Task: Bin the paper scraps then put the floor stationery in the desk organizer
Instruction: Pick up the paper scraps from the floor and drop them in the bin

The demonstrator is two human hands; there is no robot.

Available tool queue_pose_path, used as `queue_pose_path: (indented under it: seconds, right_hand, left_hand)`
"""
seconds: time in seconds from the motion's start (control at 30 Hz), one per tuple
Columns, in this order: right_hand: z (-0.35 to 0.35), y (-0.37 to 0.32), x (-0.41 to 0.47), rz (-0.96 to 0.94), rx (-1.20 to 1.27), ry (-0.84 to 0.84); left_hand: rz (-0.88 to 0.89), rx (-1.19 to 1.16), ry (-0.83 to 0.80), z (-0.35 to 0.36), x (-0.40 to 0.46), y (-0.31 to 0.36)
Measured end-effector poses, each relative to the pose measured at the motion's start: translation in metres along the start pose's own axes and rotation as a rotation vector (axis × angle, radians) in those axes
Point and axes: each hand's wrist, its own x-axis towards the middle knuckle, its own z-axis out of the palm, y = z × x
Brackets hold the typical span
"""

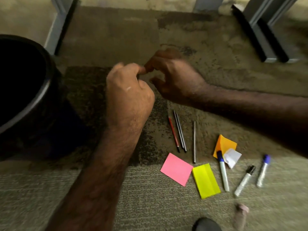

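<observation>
My left hand (129, 90) was curled, my right hand (173, 77) half-curled, fingertips meeting above the carpet (150, 205); whether they held anything I couldn't tell. Pencils (179, 130), sticky notes (176, 169) and markers (223, 170) lay nearer me, right of the black bin (45, 87).

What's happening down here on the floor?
A person is tidying the carpet. Both hands, left hand and right hand, meet above the floor beside a black bin; whether they hold anything is unclear. Sticky notes, a crumpled scrap, pencils and markers lie on the carpet.
</observation>
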Motion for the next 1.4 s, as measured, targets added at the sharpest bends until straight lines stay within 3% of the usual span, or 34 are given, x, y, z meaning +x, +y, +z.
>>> queue_pose_path:
  seconds: [0.3,0.5,1.03,1.4]
  right_hand:
    - [-0.016,0.057,-0.11,0.26,-0.075,-0.205]
    - [-0.02,0.077,-0.179,0.294,-0.209,-0.354]
    - [-0.002,0.112,-0.27,0.389,-0.392,-0.762]
    - [0.021,0.133,-0.291,0.41,-0.391,-0.837]
  left_hand:
    - [0.05,-0.089,-0.314,0.102,-0.045,0.037]
    - [0.098,0.015,-0.482,0.146,-0.082,0.042]
    - [0.227,0.123,-0.682,0.199,-0.135,0.023]
    - [0.203,0.099,-0.728,0.202,-0.137,0.021]
